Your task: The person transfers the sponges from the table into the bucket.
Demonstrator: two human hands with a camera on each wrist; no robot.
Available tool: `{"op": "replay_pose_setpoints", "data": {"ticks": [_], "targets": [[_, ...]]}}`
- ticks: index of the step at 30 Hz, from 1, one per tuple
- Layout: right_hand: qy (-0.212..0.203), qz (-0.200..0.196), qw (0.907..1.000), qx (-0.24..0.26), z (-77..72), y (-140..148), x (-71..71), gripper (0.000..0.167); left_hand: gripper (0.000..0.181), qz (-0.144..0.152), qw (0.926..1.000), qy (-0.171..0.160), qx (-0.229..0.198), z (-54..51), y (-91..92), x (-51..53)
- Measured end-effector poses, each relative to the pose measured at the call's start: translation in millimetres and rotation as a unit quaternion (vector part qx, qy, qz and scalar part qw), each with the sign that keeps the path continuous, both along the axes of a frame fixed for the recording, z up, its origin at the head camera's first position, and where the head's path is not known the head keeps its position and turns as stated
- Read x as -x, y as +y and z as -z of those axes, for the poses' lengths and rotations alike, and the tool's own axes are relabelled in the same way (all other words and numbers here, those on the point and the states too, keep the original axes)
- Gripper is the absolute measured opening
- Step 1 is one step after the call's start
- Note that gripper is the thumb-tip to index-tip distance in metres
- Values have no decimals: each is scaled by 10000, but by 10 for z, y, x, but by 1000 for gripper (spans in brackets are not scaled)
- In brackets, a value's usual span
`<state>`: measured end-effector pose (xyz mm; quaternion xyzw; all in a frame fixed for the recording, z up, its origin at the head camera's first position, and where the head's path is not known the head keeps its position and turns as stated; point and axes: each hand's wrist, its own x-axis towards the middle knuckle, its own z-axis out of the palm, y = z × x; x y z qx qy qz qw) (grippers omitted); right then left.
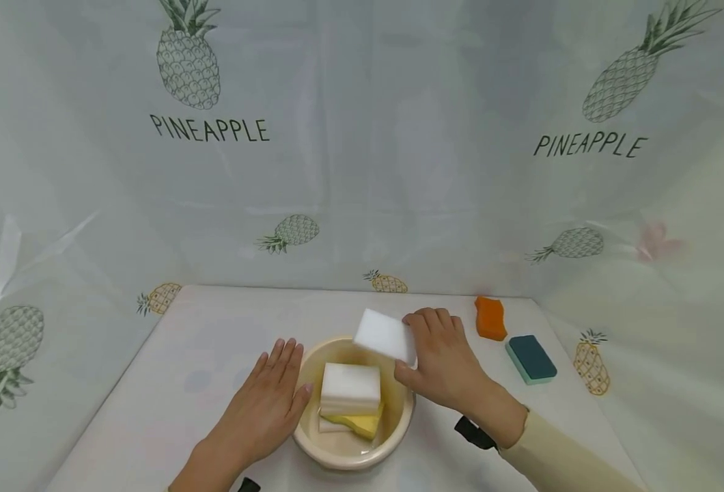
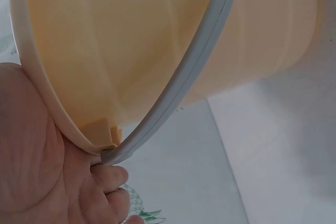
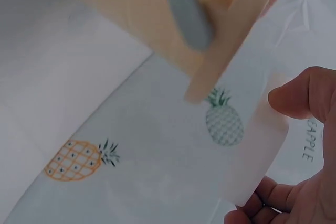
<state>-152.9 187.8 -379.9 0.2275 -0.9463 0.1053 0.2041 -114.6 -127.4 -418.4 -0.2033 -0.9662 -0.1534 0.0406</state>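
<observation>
My right hand (image 1: 444, 359) pinches a white block sponge (image 1: 383, 333) between thumb and fingers, above the far right rim of a cream bucket (image 1: 350, 463). In the right wrist view the same white sponge (image 3: 257, 153) appears beside the rim. My left hand (image 1: 260, 406) lies along the bucket's left side with its fingers straight, and in the left wrist view it touches the rim near the end of the grey handle (image 2: 184, 77). Inside the bucket, a thick white sponge (image 1: 350, 383) sits on a yellow sponge (image 1: 367, 424); a white piece (image 1: 331, 426) shows underneath.
On the right of the white table (image 1: 214, 328) lie an orange sponge (image 1: 490, 319) and a dark green sponge (image 1: 531, 357) with a paler base. A pineapple-print sheet (image 1: 399, 171) hangs behind the table and at both sides.
</observation>
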Motion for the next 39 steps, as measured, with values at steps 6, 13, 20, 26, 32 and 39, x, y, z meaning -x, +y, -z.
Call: {"op": "replay_pose_setpoints", "data": {"ticks": [6,13,20,26,32,39], "targets": [[-294,-221,9993,-70,112,-137,-89,58,68,1,10000,46,39,23,-22,-26],[-301,-362,9989,-1,187,-204,-113,55,68,10,9999,108,-51,33,-46,-37],[-73,-425,9990,-111,220,-181,-114,53,69,91,9997,221,-65,29,-27,-7],[58,-501,9986,-129,225,-174,-114,52,69,139,9997,197,-55,26,-8,22],[-99,-591,9980,-221,217,-218,-104,52,68,106,9997,174,-97,20,-4,20],[-262,-576,9974,-341,211,-257,-128,53,68,95,9998,129,-147,31,2,25]]}}
